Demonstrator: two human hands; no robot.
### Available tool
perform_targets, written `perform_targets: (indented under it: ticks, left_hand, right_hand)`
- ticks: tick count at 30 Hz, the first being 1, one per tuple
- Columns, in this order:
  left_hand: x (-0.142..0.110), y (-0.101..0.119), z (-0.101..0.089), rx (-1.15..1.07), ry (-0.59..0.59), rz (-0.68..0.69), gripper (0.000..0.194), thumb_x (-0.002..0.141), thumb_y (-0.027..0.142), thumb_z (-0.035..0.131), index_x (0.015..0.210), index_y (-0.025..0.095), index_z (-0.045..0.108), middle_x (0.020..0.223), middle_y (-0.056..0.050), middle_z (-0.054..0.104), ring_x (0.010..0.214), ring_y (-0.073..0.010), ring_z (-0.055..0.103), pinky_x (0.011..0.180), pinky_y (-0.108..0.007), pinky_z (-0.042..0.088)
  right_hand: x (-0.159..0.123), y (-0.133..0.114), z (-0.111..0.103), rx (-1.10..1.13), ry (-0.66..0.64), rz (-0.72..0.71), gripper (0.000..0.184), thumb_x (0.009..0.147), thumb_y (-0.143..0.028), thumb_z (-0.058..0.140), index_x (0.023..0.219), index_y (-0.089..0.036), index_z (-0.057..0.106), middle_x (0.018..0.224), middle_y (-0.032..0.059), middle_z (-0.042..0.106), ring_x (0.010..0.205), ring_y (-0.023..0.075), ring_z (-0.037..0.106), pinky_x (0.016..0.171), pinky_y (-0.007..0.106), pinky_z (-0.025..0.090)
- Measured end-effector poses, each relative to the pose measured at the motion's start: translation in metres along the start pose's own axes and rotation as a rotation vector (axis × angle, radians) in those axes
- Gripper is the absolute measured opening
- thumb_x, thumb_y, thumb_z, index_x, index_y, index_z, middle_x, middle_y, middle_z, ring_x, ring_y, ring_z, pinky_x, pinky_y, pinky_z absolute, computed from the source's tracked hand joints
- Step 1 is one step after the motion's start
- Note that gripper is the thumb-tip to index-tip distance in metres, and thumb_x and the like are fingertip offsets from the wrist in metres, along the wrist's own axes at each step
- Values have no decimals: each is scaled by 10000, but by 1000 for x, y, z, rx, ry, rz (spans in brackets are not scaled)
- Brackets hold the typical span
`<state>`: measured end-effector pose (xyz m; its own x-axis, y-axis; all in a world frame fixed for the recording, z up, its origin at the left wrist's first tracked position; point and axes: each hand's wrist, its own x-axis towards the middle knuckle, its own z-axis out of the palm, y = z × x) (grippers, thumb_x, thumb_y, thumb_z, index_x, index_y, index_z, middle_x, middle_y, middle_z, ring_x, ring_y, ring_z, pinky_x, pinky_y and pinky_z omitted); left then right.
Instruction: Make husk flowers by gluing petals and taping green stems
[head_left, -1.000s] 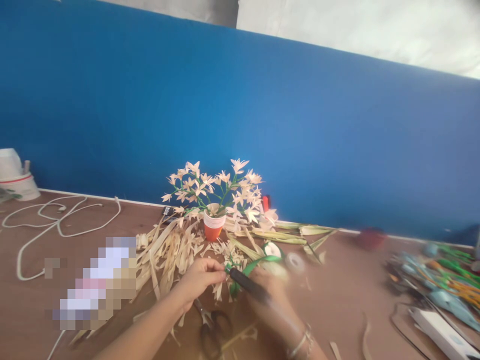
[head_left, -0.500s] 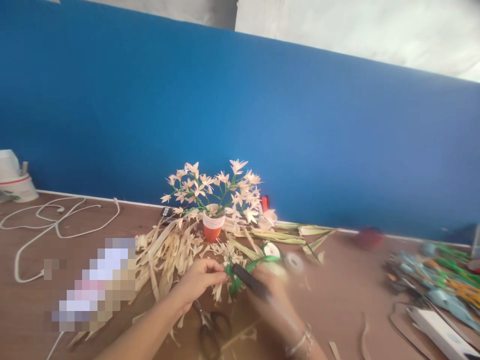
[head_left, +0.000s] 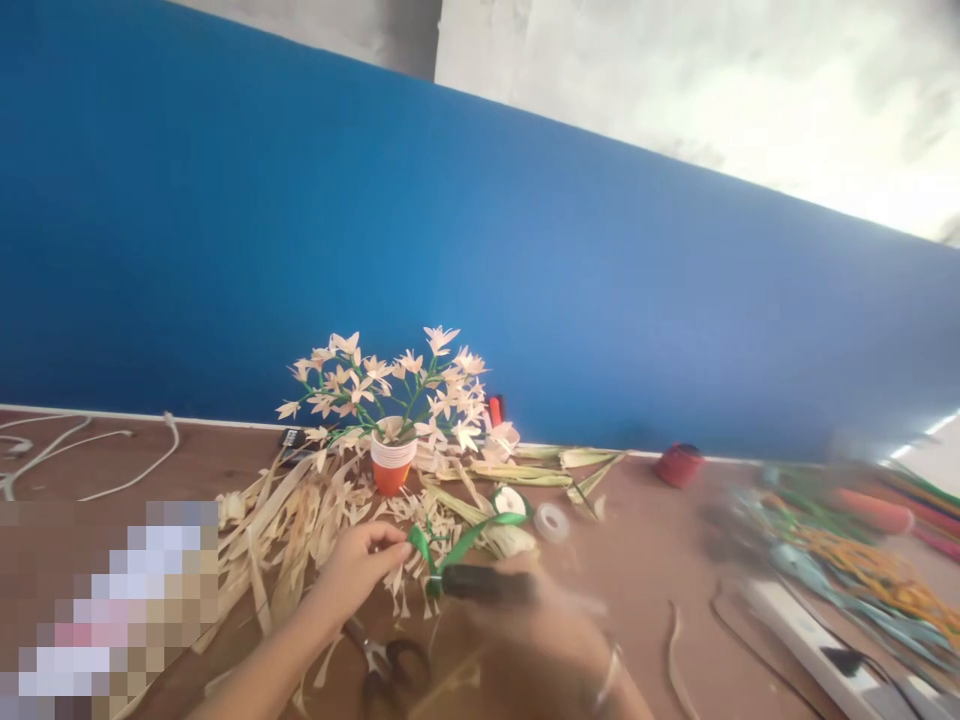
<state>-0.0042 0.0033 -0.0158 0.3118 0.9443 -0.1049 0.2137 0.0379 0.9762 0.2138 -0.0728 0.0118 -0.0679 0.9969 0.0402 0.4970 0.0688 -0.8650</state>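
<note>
My left hand [head_left: 352, 565] is closed in a pinch on the end of a green tape strip [head_left: 416, 545]. From there the strip dips toward the tip of a black cylindrical tool [head_left: 480, 584], then runs up to a roll of green tape [head_left: 510, 503]. My right hand [head_left: 540, 605], smeared by motion, grips that tool; its exact kind is unclear. Just beyond the hands stands an orange and white cup [head_left: 392, 465] with cream husk flowers [head_left: 360, 385] on green stems. Scissors [head_left: 386, 665] lie below the left wrist.
Dry husk strips [head_left: 281, 530] spread left of the cup. A clear tape roll [head_left: 552, 522] and a red round object [head_left: 679, 465] lie to the right. Farther right are a white power strip [head_left: 817, 650] and tangled colored cords [head_left: 855, 570]. A blue partition [head_left: 480, 250] rises behind.
The view has turned to the right. My right hand has moved the black tool lower, leaving it nearly level. A longer stretch of green tape shows between the hands and the roll.
</note>
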Motion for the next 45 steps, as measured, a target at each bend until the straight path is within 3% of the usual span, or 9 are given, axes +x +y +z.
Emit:
perform_targets:
  ticks: [3,6,12,16,20,22,28,33,45]
  left_hand:
    - [0,-1,1,-93,-31,-51,223,594,373,660,650,158,646,590,20,595,589,-144,490,617,-258,349]
    - [-3,1,2,-248,-72,-110,236,575,375,695,648,160,631,594,24,610,595,-131,499,636,-248,349]
    - [-7,10,3,-383,-103,-138,253,545,364,734,609,148,620,595,7,619,556,-110,477,608,-238,336]
    - [-8,12,4,-379,-119,-134,261,535,375,734,602,151,619,593,10,607,570,-118,483,619,-244,343]
    - [-8,10,5,-373,-128,-136,251,537,369,730,598,152,618,595,7,614,586,-128,497,640,-253,351]
    - [-8,9,6,-379,-134,-131,244,541,358,729,601,151,615,588,10,609,572,-123,486,626,-251,344]
    - [-8,13,3,-308,-104,-101,268,542,395,712,595,152,611,574,14,574,604,-140,483,625,-257,331]
    - [-3,8,4,-265,-35,-54,236,552,366,685,599,148,605,567,18,555,578,-130,452,596,-252,327]
    - [4,-4,12,-159,191,20,150,620,289,599,615,144,638,544,7,572,557,-148,487,553,-253,355]
  right_hand:
    - [0,3,-24,-53,159,52,245,744,-336,530,890,-187,658,674,44,645,580,194,545,536,295,399]
    - [4,21,-54,-476,450,119,315,706,-299,543,997,-222,634,888,66,667,736,234,584,638,311,401]
    - [6,72,-78,-795,309,337,346,696,-251,525,1029,-285,613,948,79,649,821,250,576,657,326,389]
    - [7,74,-71,-910,369,413,354,685,-217,538,1024,-292,608,1021,103,608,901,282,547,709,403,379]
    - [15,39,-45,-648,453,237,298,698,-216,523,972,-242,638,987,119,618,889,277,557,690,381,415]
    - [21,15,-20,-302,338,103,304,723,-249,501,992,-213,636,941,103,642,816,242,586,628,325,445]
    - [46,-22,45,395,-147,251,420,641,-291,634,1043,-175,593,755,15,665,549,134,598,479,230,421]
    - [60,-16,52,485,-62,277,242,571,-347,697,682,-157,594,520,-41,587,467,108,552,458,215,404]
    - [59,-19,69,394,92,161,286,611,-426,687,621,-166,567,537,-27,556,445,119,523,446,239,410]
